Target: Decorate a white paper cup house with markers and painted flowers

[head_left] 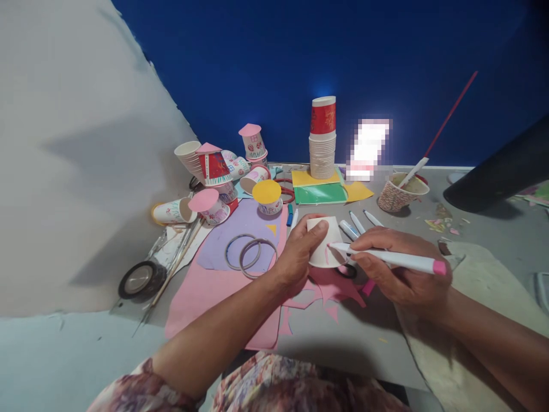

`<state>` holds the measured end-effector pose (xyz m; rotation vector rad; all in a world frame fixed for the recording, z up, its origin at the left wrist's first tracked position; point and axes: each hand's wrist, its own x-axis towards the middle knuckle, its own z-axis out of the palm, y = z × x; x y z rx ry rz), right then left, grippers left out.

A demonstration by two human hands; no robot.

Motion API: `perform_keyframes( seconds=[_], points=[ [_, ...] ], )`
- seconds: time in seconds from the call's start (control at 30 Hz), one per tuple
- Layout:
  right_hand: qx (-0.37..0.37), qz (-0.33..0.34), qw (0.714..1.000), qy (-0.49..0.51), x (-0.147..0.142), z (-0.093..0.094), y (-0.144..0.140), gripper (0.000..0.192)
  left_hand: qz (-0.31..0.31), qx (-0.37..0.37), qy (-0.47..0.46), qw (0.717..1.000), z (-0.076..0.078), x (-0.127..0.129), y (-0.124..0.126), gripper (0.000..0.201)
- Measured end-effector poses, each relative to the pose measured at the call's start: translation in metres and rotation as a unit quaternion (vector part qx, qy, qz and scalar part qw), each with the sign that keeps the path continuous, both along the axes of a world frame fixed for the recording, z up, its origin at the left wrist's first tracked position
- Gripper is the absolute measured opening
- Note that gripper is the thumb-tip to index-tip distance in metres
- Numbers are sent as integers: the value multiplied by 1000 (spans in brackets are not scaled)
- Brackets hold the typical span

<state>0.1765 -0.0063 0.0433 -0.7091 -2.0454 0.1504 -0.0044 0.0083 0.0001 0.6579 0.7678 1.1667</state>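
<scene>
Left hand (298,252) grips an upturned paper cup (323,243); right hand (397,266) pinches a pink marker (386,258), a few pink strokes drawn, most blank.

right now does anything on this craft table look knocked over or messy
Yes: a decorated cup lies on its side at the left, and paper scraps litter the table by the speckled cup.
</scene>
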Motion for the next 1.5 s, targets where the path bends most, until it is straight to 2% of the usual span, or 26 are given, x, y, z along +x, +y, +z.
perform_keyframes(
  seconds=[0.2, 0.4, 0.7, 0.87, 0.97, 1.17, 1.33, 1.5],
  points=[
    [-37, 50, 998, -10, -1, 2, -3, 12, 4, 4, 16, 1000, 0, -1, 0, 56],
    [-56, 70, 996, -17, 0, -2, -5, 14, 14, -7, 22, 1000, -3, -2, 2, 57],
    [-88, 75, 993, -2, 0, 6, -4, 14, 15, -3, 24, 1000, -2, -2, 2, 55],
    [-114, -2, 989, 95, 5, 1, -1, 10, 2, -20, -11, 1000, -4, -2, 4, 55],
    [-134, -36, 981, 135, 7, -2, 1, 13, -9, -57, -40, 998, -4, -3, 6, 58],
    [-141, 18, 984, 110, 7, 2, -1, 20, -19, -98, -52, 994, 0, -4, 5, 61],
    [-123, 7, 987, 105, 7, 2, 0, 17, -14, -88, -63, 994, 1, -2, 5, 56],
    [-131, 25, 985, 108, 7, 3, -1, 19, -29, -87, -61, 994, 4, -4, 4, 58]
  ],
)
